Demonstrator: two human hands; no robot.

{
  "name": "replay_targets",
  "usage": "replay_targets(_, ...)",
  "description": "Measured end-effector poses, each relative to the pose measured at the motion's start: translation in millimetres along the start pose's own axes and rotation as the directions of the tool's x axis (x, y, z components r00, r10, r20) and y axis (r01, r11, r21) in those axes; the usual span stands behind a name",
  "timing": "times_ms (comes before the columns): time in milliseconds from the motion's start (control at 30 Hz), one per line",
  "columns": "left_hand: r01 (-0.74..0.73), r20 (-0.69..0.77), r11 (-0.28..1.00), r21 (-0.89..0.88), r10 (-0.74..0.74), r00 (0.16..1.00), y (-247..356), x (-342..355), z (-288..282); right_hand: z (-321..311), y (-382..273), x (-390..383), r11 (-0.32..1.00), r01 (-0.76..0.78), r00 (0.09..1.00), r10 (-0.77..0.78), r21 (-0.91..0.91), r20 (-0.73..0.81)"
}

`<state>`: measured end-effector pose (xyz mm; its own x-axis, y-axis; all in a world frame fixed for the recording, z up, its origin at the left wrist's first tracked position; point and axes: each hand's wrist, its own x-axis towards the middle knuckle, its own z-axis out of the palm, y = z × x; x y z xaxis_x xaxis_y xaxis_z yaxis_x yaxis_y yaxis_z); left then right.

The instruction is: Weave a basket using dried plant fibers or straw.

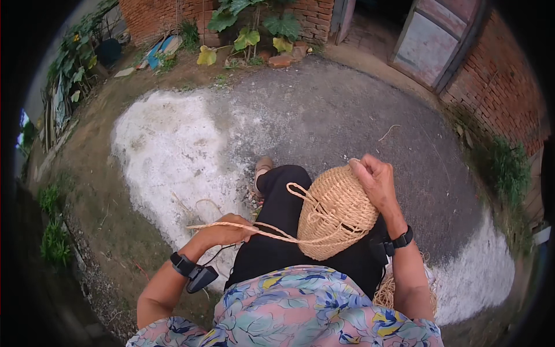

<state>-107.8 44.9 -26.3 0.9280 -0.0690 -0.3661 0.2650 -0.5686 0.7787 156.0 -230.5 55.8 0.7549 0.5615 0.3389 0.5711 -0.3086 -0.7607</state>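
A tan woven straw basket (338, 202) rests tilted on my lap, over dark trousers. Its wall is made of twisted cord, and a loop of braided cord (298, 189) sticks out on its left side. My right hand (376, 179) grips the far right edge of the basket, fingers curled over it. Off to the left, my left hand (231, 229) is closed around a braided straw cord (272, 231), which runs from the basket's near side through the fingers. Loose cord ends poke out past the left hand. The basket's underside is hidden.
A pile of loose straw cord (386, 294) lies beside my right arm. Grey paving with white patches (167, 144) spreads around me. Ahead stand a brick wall (156, 20), leafy plants (248, 37) and an open metal door (430, 40). A straw strand (389, 132) lies on the paving.
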Motion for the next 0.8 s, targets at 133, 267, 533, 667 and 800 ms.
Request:
replay_targets(133,0.003,0.538,0.817,-0.577,0.377,0.754,122.2,-29.5,-46.5,-11.3,-2.1,3.3,0.99,0.042,0.997,-0.05,-0.138,-0.052)
replay_targets(267,-0.259,-0.442,0.948,0.185,0.315,0.84,124.2,22.1,-40.3,-19.6,-62.5,-13.0,0.776,0.579,0.79,-0.61,-0.249,-0.065)
replay_targets(533,-0.383,-0.431,0.883,0.272,0.468,0.772,99.8,97.1,-6.9,10.5,-48.5,-78.9,0.707,0.7,0.653,-0.581,-0.095,0.485)
replay_targets(667,-0.309,-0.464,0.913,0.267,0.403,0.789,95.4,101.5,-1.6,8.9,0.9,-58.7,0.842,-0.061,0.971,0.174,0.536,-0.164)
replay_targets(800,-0.242,-0.466,0.954,0.175,0.297,0.833,113.9,91.7,-10.4,-16.6,25.5,-44.2,0.53,-0.119,0.936,0.342,0.839,-0.084)
